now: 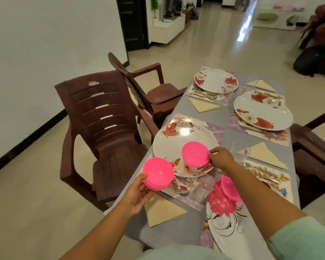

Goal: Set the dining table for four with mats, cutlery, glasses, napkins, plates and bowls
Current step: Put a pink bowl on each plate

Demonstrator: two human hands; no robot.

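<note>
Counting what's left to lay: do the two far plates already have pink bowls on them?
No: both far plates are bare, while pink bowls are only in the left hand, right hand and on the nearest plate.

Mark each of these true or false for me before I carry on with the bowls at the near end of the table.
1. The right hand pinches a pink bowl over the near-left plate. True.
2. The left hand is empty. False: it holds a stack of pink bowls.
3. A pink bowl already sits on the nearest plate. True.
4. Both far plates already carry pink bowls. False: neither has a bowl on it.
5. Folded napkins lie on the table. True.
</note>
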